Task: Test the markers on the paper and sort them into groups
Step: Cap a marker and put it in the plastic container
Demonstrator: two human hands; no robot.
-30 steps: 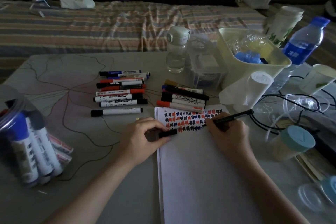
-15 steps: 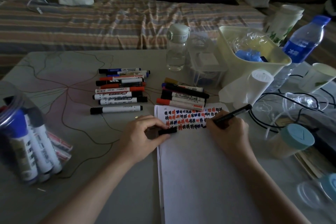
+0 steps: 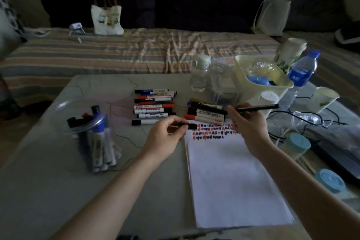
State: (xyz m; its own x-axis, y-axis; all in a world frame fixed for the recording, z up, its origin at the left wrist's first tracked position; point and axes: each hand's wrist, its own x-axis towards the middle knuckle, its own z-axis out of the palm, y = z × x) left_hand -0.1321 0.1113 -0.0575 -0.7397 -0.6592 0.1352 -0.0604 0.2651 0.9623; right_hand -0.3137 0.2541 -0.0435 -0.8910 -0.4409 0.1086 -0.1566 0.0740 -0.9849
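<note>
Our right hand point(image 3: 247, 122) gripped a slim black marker point(image 3: 257, 107), lifted off the paper point(image 3: 233, 177), roughly level. Our left hand point(image 3: 165, 138) pinched its black cap point(image 3: 191, 126) at the paper's top-left corner. Two marker groups lay on the desk point(image 3: 58, 191): left group point(image 3: 153, 106), right group point(image 3: 206, 112). Untested ones sat in a clear jar point(image 3: 93, 134).
</note>
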